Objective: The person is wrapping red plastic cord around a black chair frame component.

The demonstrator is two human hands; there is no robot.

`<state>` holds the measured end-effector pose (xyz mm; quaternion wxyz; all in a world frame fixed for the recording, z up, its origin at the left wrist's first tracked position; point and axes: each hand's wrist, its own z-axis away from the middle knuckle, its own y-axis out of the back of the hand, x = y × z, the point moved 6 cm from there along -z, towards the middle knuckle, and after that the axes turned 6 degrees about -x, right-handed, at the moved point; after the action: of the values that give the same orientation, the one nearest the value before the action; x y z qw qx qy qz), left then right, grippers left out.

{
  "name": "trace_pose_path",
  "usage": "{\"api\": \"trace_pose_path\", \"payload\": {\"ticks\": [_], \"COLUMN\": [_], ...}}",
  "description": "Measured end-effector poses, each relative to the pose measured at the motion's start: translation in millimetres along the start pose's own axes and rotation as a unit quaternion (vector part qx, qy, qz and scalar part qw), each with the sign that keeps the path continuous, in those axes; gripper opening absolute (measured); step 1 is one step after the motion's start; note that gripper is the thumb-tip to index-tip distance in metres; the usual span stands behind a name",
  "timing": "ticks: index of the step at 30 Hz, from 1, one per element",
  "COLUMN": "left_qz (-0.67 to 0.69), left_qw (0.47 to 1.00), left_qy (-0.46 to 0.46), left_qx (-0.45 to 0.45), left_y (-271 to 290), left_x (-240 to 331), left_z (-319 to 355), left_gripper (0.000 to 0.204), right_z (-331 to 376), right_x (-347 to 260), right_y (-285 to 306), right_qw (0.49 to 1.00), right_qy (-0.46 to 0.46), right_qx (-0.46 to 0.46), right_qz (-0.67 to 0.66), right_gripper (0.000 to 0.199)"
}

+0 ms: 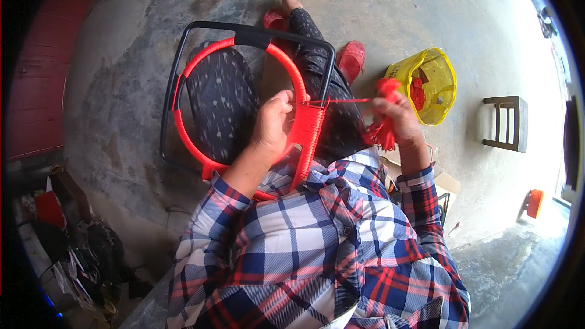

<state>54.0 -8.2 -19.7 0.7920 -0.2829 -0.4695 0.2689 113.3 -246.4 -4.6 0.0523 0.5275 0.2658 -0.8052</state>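
Left fingers (281, 102) are gripping the red-wrapped frame (309, 125); right fingers (385, 107) are clutching a cord bundle (382, 136), its strand (348, 100) stretching leftward to the frame.

Below, a concrete floor (378, 18) of grey colour, with darker stains and patches on the left part and a paler tone toward the right. At the left edge, a dark red door or panel (42, 85), partly in shade. In the lower left corner, a dim heap of clutter (100, 247), hard to distinguish piece by piece. On the right, a small dark stool (520, 123), standing upright, with bars between its legs. Beyond, a bright opening (533, 55) with strong daylight; near it, a small orange-red object (535, 203).
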Motion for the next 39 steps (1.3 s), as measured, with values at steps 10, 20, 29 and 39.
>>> {"api": "trace_pose_path", "payload": {"ticks": [10,20,29,39], "left_qz": [-0.008,-0.01,0.088,-0.145], "left_qw": [0.998,0.997,0.993,0.968], "left_qy": [0.056,0.07,0.076,-0.147], "left_qx": [0.001,0.028,-0.032,0.143], "left_y": [-1.8,-0.2,-4.2,-3.0], "left_x": [-5.2,-3.4,-6.5,22.9], "left_z": [-4.4,-9.0,-6.0,5.6], "left_gripper": [0.036,0.025,0.028,0.032], "right_z": [23.9,25.1,25.5,-29.9], "right_x": [5.2,21.2,59.3,-59.5], "right_y": [7.9,15.2,48.1,-73.6], "right_qw": [0.93,0.952,0.978,0.844], "right_qy": [0.124,0.107,-0.083,0.181], "right_qx": [0.1,-0.025,0.15,-0.026], "right_qz": [-0.331,-0.287,-0.118,0.504], "right_gripper": [0.014,0.018,0.016,0.033]}}
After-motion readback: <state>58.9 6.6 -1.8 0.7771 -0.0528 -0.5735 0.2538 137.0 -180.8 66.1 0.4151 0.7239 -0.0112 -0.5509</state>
